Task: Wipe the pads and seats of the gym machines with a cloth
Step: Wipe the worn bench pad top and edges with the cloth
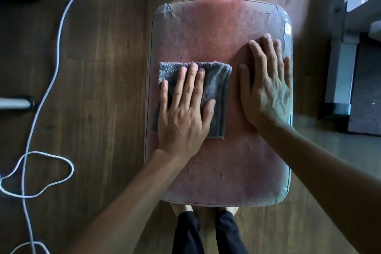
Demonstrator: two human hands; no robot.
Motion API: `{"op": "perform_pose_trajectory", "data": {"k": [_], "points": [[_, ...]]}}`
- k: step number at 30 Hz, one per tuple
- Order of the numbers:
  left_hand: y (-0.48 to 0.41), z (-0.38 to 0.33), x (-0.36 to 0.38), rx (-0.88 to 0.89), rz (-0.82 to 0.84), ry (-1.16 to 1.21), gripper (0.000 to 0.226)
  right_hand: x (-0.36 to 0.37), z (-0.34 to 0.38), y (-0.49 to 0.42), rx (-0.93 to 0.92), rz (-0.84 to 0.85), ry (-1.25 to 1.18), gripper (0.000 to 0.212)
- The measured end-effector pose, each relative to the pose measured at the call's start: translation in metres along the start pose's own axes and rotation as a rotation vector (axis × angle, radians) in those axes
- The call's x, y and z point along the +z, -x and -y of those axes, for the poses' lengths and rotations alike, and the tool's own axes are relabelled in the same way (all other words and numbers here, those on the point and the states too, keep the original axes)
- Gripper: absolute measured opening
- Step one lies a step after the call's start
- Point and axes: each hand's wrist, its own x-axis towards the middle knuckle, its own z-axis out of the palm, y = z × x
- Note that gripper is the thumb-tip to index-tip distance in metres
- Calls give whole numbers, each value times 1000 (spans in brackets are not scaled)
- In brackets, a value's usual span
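Flattened fingers of the left hand are pressing down on the folded grey cloth, none curling round it. The cloth is lying directly under the palm, extending past the fingertips toward 12 o'clock and past the thumb toward 3 o'clock. Hand and cloth are sitting at 9 o'clock from the centre of the worn red seat pad. The right hand is resting flat and spread on bare pad at 2 o'clock, just beside the cloth, not touching it. A white cord is trailing over the wooden floor at 9 o'clock from the pad.
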Motion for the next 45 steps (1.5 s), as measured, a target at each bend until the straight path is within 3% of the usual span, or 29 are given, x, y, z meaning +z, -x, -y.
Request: {"op": "perform_pose_trajectory", "data": {"k": [4, 9, 14, 18, 21, 24, 26, 29, 32, 34, 39, 42, 45], "points": [[22, -7, -1, 0, 21, 14, 60, 1, 1, 0, 11, -18, 3, 49], [-23, 4, 1, 29, -12, -7, 60, 3, 0, -2, 10, -37, -10, 48], [13, -3, -2, 54, 38, 0, 62, 2, -1, -1, 7, -28, -19, 48], [-48, 16, 4, 91, -38, 17, 62, 1, 0, -2, 8, -33, -23, 48], [-72, 21, 9, -26, -85, 11, 62, 2, 0, -2, 5, -39, -19, 48], [-42, 3, 9, -236, -110, -6, 62, 1, -1, -1, 3, -33, -16, 49], [-13, -10, 7, -271, -66, -34, 63, 2, 0, -1, 5, -32, -12, 49], [0, -2, 3, -70, -33, -50, 62, 3, -1, -1, 9, -32, -14, 49], [-44, 28, 3, 189, -46, -11, 62, 3, 0, -1, 21, -34, -13, 49], [-87, 40, 6, 236, -92, 36, 62, 4, 0, -1, 18, -38, -17, 49], [-138, 39, 14, -57, -133, 141, 63, 3, 1, -2, 15, -33, -2, 49], [-104, 29, 14, -259, -186, 104, 63, 4, 1, -2, 16, -41, 10, 50], [-40, 15, 6, -326, -109, 60, 64, 4, 2, -2, 15, -46, 1, 50]]}}
